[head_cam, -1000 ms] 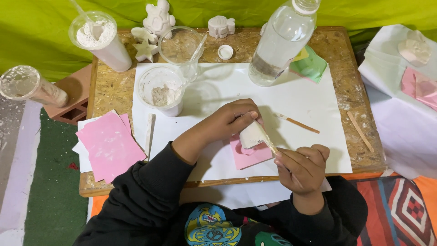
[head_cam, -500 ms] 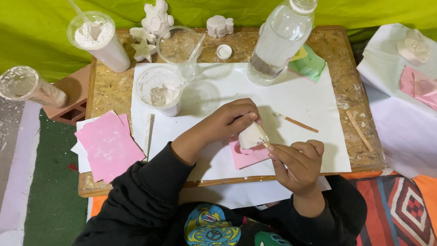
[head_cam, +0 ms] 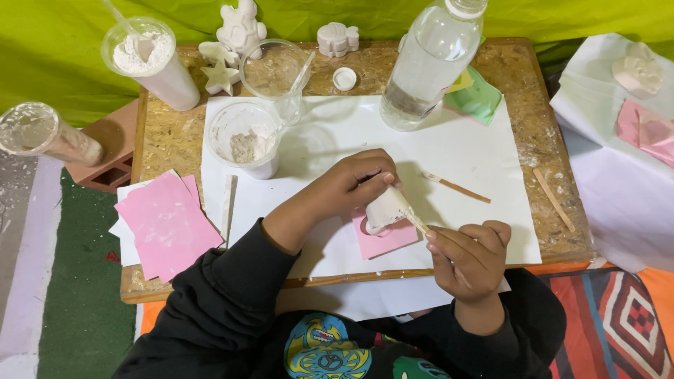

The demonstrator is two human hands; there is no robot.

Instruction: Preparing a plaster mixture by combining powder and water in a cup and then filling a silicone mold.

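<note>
The left hand (head_cam: 354,184) is clamping a small white plaster cast (head_cam: 385,208) from above, fingers curled over its top edge, and is holding it just over a pink square pad (head_cam: 386,239) lying on the large white paper sheet (head_cam: 463,147). The right hand (head_cam: 469,253) is pinching a thin wooden stick (head_cam: 414,220) between thumb and fingertips, closed tight on it. The stick's long axis is slanting up and to the left from that grip, so its tip is touching the cast's lower right side; the cast is lying up and left of the right hand, which is the nearer one to the stick (the left is only steadying). Counting around the paper sheet: one clear plastic water bottle (head_cam: 429,67) standing on its top edge, two clear cups (head_cam: 247,138) on its upper left corner, one of them holding pale paste, one powder-filled cup (head_cam: 149,63) further left, two more loose sticks (head_cam: 456,187) to the right, a stack of pink sheets (head_cam: 167,223) off its left edge, and roughly four white cast figures (head_cam: 241,29) along the board behind it
</note>
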